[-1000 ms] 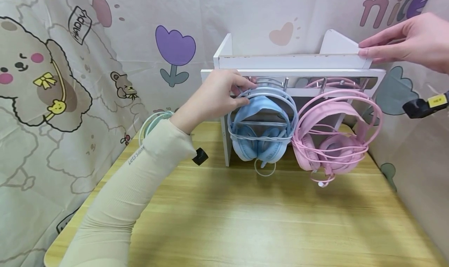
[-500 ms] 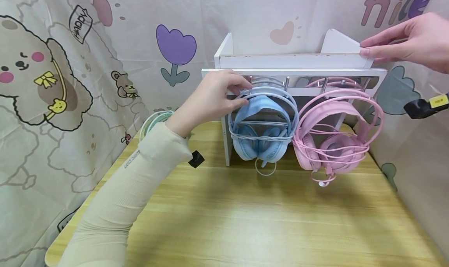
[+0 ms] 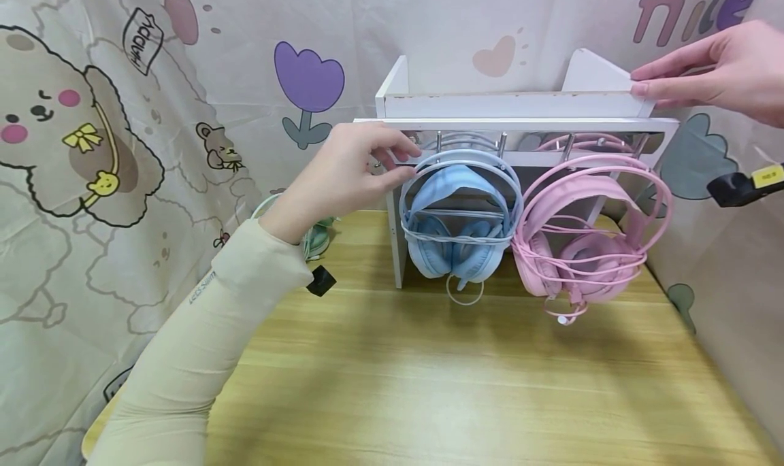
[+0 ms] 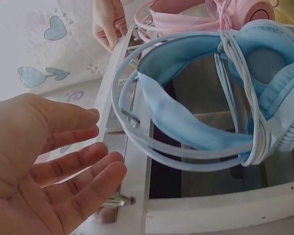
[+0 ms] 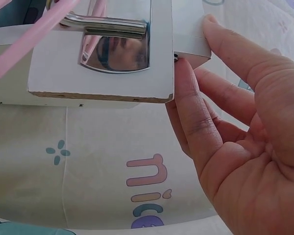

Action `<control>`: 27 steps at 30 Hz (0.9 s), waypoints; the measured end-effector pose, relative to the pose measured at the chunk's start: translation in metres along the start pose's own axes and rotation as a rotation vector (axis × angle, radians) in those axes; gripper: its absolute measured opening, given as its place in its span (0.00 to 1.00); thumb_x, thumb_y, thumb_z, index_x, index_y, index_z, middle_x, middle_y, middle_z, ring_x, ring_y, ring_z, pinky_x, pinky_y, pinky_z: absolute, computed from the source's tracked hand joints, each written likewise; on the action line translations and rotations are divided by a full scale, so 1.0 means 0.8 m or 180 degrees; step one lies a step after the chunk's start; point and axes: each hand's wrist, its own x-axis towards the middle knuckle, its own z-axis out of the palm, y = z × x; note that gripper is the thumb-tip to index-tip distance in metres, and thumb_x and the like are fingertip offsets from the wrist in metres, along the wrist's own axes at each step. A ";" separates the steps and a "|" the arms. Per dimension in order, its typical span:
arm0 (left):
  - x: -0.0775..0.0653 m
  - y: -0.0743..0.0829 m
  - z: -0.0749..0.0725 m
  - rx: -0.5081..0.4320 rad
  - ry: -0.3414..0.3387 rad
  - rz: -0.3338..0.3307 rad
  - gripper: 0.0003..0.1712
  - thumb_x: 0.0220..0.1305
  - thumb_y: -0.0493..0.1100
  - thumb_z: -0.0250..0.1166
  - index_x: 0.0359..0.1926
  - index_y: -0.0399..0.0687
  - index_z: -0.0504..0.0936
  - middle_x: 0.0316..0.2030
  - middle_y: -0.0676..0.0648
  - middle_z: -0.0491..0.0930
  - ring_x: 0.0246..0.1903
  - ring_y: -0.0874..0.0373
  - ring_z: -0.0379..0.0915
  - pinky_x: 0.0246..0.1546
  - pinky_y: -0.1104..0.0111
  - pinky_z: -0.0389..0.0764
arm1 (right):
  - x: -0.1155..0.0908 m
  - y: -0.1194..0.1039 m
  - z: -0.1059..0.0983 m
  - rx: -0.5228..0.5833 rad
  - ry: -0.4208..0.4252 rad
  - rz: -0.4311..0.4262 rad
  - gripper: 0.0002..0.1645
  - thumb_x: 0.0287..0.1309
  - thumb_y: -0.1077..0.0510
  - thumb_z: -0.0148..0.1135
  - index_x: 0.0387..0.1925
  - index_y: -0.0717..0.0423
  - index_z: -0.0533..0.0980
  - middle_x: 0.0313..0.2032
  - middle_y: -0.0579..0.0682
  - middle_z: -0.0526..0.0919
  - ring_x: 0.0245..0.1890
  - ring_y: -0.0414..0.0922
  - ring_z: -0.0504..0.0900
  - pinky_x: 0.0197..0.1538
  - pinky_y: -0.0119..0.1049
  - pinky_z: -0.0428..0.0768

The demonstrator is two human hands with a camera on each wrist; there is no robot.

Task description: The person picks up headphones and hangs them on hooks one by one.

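Blue headphones (image 3: 427, 248) hang by their headband from metal hooks on a white rack (image 3: 490, 105), cable wrapped round the ear cups. Just left of that headband is my left hand (image 3: 352, 163), its fingers loosely spread and nothing between them; the left wrist view shows a gap between the fingertips and the blue headphones (image 4: 186, 120). At the rack's upper right corner, my right hand (image 3: 725, 75) pinches the white board between thumb and fingers. Pink headphones (image 3: 578, 197), also cable-wrapped, hang on the right pair of hooks.
The rack stands at the back of a wooden table (image 3: 441, 371). Green headphones (image 3: 317, 243) lie behind my left forearm, partly hidden. A patterned cloth (image 3: 233, 64) encloses the back and sides. A metal hook (image 5: 108, 24) juts from the rack near my right hand.
My left hand has let go of the blue headphones' headband and drawn off to the left. The blue headphones stay hanging, and my right hand keeps its place at the rack's corner.
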 end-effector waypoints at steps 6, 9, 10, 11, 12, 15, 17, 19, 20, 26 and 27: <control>-0.009 -0.011 -0.007 -0.0005 0.0145 0.0005 0.09 0.71 0.42 0.72 0.50 0.49 0.91 0.49 0.49 0.90 0.42 0.58 0.87 0.43 0.64 0.82 | 0.004 0.008 0.001 0.0056 -0.0008 -0.0021 0.20 0.69 0.45 0.72 0.61 0.25 0.84 0.34 0.16 0.81 0.34 0.23 0.79 0.33 0.12 0.76; -0.013 -0.014 -0.010 -0.0056 0.0277 0.0059 0.08 0.71 0.41 0.73 0.49 0.48 0.92 0.47 0.49 0.91 0.40 0.58 0.87 0.46 0.64 0.80 | 0.005 0.009 0.002 0.0065 -0.0011 -0.0018 0.20 0.70 0.45 0.71 0.60 0.25 0.84 0.34 0.16 0.81 0.34 0.23 0.79 0.32 0.12 0.77; -0.015 -0.016 -0.012 -0.0061 0.0313 0.0068 0.08 0.71 0.41 0.72 0.49 0.48 0.92 0.47 0.48 0.91 0.40 0.58 0.88 0.45 0.64 0.81 | 0.005 0.009 0.002 0.0056 -0.0010 -0.0017 0.20 0.70 0.45 0.71 0.60 0.25 0.84 0.34 0.16 0.81 0.33 0.23 0.79 0.32 0.12 0.77; -0.016 -0.017 -0.013 -0.0075 0.0345 0.0074 0.08 0.71 0.40 0.72 0.49 0.48 0.92 0.47 0.48 0.91 0.40 0.58 0.88 0.45 0.64 0.81 | 0.005 0.008 0.002 0.0056 -0.0004 -0.0022 0.20 0.70 0.45 0.71 0.60 0.25 0.84 0.34 0.16 0.81 0.33 0.23 0.79 0.32 0.12 0.77; -0.018 -0.019 -0.015 -0.0076 0.0369 0.0070 0.08 0.70 0.40 0.73 0.49 0.47 0.92 0.46 0.48 0.91 0.40 0.58 0.88 0.46 0.65 0.81 | 0.004 0.007 0.003 0.0068 -0.0011 -0.0029 0.20 0.70 0.45 0.71 0.60 0.25 0.84 0.34 0.16 0.81 0.33 0.23 0.79 0.32 0.12 0.76; -0.023 -0.023 -0.021 -0.0074 0.0423 0.0043 0.09 0.70 0.39 0.73 0.49 0.46 0.92 0.45 0.48 0.92 0.39 0.58 0.88 0.44 0.68 0.81 | 0.002 0.004 0.003 0.0091 -0.0007 -0.0048 0.20 0.70 0.47 0.71 0.59 0.23 0.83 0.34 0.15 0.81 0.33 0.22 0.79 0.33 0.11 0.76; -0.027 -0.026 -0.025 -0.0065 0.0454 0.0018 0.08 0.70 0.39 0.73 0.49 0.46 0.92 0.45 0.48 0.92 0.39 0.59 0.87 0.41 0.70 0.80 | 0.001 0.003 0.003 0.0127 -0.0026 -0.0061 0.19 0.71 0.48 0.71 0.58 0.21 0.83 0.34 0.15 0.81 0.34 0.20 0.79 0.35 0.10 0.75; -0.030 -0.030 -0.028 -0.0035 0.0478 -0.0012 0.08 0.70 0.40 0.73 0.48 0.46 0.92 0.45 0.49 0.92 0.39 0.60 0.87 0.38 0.73 0.79 | -0.001 0.002 0.003 0.0182 -0.0029 -0.0073 0.19 0.71 0.49 0.70 0.56 0.19 0.83 0.34 0.15 0.81 0.34 0.19 0.79 0.36 0.09 0.74; -0.032 -0.031 -0.030 -0.0024 0.0481 -0.0024 0.08 0.71 0.40 0.73 0.49 0.46 0.92 0.45 0.49 0.92 0.39 0.60 0.87 0.37 0.74 0.79 | -0.001 0.001 0.004 0.0227 -0.0037 -0.0082 0.19 0.72 0.50 0.70 0.54 0.18 0.83 0.34 0.15 0.81 0.33 0.18 0.79 0.36 0.08 0.74; -0.041 -0.043 -0.036 0.0049 0.0507 -0.0185 0.08 0.72 0.40 0.72 0.49 0.47 0.91 0.45 0.48 0.91 0.39 0.58 0.87 0.31 0.76 0.78 | -0.004 0.004 0.005 0.0391 -0.0024 -0.0120 0.18 0.72 0.53 0.70 0.52 0.20 0.84 0.35 0.16 0.82 0.32 0.17 0.81 0.35 0.08 0.75; -0.043 -0.044 -0.038 0.0064 0.0511 -0.0224 0.08 0.72 0.40 0.72 0.49 0.47 0.91 0.45 0.49 0.91 0.40 0.58 0.87 0.31 0.76 0.77 | -0.003 0.006 0.005 0.0401 -0.0027 -0.0118 0.18 0.72 0.53 0.70 0.52 0.20 0.84 0.35 0.16 0.82 0.32 0.17 0.81 0.35 0.09 0.75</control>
